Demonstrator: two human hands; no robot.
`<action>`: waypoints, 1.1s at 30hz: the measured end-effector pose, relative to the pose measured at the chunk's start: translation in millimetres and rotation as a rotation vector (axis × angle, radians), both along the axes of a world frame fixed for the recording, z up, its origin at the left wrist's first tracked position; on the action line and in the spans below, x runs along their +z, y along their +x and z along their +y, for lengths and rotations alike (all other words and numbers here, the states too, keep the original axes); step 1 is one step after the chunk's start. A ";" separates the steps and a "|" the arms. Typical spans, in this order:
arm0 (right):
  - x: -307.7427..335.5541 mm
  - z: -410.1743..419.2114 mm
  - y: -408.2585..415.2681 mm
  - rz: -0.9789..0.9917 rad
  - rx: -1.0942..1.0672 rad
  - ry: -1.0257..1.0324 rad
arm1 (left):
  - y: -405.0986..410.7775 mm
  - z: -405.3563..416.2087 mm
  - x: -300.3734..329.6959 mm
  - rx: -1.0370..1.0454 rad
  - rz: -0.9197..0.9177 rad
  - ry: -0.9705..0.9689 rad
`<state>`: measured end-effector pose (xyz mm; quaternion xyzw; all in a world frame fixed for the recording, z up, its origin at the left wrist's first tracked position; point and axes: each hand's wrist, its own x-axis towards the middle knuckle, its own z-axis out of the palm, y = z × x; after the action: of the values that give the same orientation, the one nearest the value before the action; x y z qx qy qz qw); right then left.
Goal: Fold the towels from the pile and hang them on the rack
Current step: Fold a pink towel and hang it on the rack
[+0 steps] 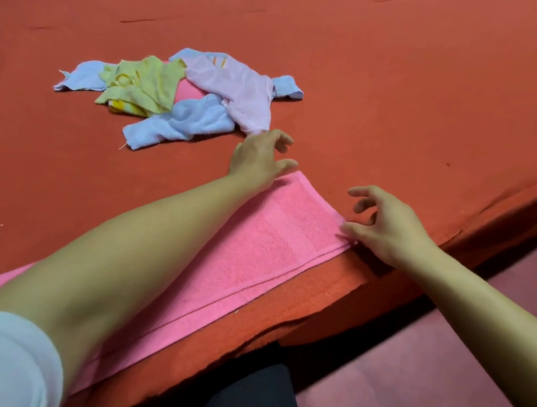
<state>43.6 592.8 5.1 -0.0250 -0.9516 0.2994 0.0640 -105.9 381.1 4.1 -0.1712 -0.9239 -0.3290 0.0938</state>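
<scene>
Red table (376, 81): pink towel (276, 238) folded along near edge, left hand (258, 161) spread at far corner, right hand (389, 228) pinching near corner; soft, limp, light, so grab corners; pile (179, 94) behind.
</scene>
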 end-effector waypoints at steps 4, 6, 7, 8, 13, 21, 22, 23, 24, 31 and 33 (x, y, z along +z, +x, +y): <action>10.8 -32.8 14.4 0.040 0.084 -0.075 | 50.0 -44.7 9.8 -0.033 -0.051 0.095; 13.2 -62.9 23.0 0.009 0.186 -0.124 | 85.3 -76.5 13.2 -0.027 -0.053 0.088; 12.9 -79.7 27.9 0.006 0.238 -0.132 | 104.6 -93.7 15.0 -0.012 -0.055 0.094; 12.1 -97.0 33.0 0.006 0.291 -0.140 | 123.7 -111.5 15.7 0.012 -0.056 0.097; 9.2 -174.1 59.0 -0.014 0.536 -0.208 | 224.5 -202.8 10.1 0.171 -0.059 0.029; 4.4 -247.6 84.4 0.095 0.807 -0.004 | 329.1 -309.3 5.8 0.366 -0.125 -0.055; 1.2 -250.6 85.6 0.109 0.822 0.049 | 337.8 -312.3 2.6 0.355 -0.140 -0.074; -2.1 -251.9 86.1 0.115 0.829 0.092 | 345.0 -312.6 -1.5 0.339 -0.145 -0.107; -4.6 -251.7 86.4 0.118 0.832 0.119 | 350.2 -311.6 -5.9 0.323 -0.136 -0.138; -7.2 -233.2 81.8 0.205 0.792 0.194 | 352.2 -310.8 -18.4 0.293 -0.030 -0.170; -7.7 -226.7 79.3 0.210 0.785 0.225 | 351.9 -311.7 -19.0 0.282 -0.015 -0.188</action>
<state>122.9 366.2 -2.6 0.3772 -0.9041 0.1962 0.0441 246.0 69.3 -14.9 -0.0454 -0.9661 -0.2261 0.1156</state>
